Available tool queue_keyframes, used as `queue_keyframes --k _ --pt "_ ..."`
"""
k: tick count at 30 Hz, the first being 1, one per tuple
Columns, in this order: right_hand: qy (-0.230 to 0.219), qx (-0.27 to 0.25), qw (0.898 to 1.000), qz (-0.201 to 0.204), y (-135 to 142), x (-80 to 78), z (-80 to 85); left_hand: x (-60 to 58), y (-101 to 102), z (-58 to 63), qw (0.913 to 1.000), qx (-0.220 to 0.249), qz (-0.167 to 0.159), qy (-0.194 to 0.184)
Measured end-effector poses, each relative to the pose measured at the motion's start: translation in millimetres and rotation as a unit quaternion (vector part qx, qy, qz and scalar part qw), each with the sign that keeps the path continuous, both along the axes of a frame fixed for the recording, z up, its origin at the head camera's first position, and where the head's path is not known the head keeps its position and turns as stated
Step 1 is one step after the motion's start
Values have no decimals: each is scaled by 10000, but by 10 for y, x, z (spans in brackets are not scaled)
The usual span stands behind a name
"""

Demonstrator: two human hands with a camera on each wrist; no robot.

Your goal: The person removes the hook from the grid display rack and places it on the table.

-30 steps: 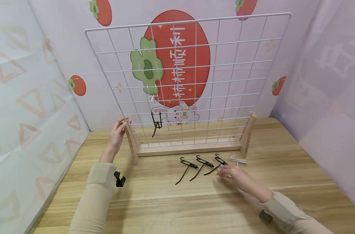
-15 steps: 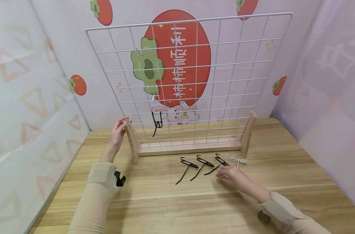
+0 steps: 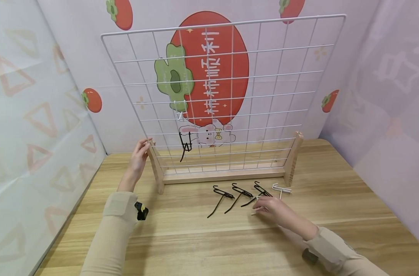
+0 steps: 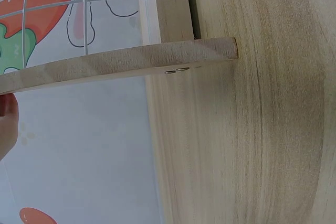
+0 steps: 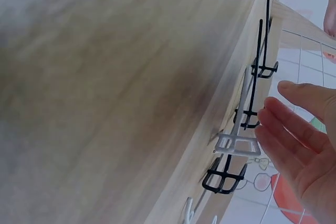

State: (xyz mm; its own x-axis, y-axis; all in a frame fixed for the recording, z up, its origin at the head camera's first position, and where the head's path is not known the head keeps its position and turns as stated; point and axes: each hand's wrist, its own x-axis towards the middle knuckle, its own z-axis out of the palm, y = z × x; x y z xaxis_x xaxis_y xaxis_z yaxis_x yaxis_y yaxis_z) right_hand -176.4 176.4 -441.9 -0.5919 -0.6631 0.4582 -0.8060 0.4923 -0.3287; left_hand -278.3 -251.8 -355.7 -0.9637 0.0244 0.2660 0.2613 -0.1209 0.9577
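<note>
- A brown, stripy table
- A pale back wall with a big red fruit, a green leaf on its left and white writing down its middle
- A white bunny under the big red fruit, with a yellow bow
- Four small red fruits around them
- A left wall with faded red triangles
- A pale purple right wall

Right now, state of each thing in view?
Wire grid: upright
Stand: on table
One black hook: hung
One white hook: hung
Three black hooks: on table
Second white hook: on table
Left grip: holding stand
Right grip: relaxed
Third white hook: at right grip, contact unclear
</note>
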Motion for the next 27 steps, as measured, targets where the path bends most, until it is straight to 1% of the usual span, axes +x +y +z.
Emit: queue_keyframes --k 9,17,21,27 --pt "-299 106 9994 -143 -63 -9 71 0 -1 -2 10000 -5 2 13" --pt "-364 180 9991 -146 -123 -52 148 -3 -2 -5 10000 -30 18 -7" --pt "-329 60 9994 -51 -168 -87 195 -1 -3 -3 10000 -52 19 -9" --pt "-253 -205 9992 212 -259 -150 290 2 -5 -4 10000 -63 14 9"
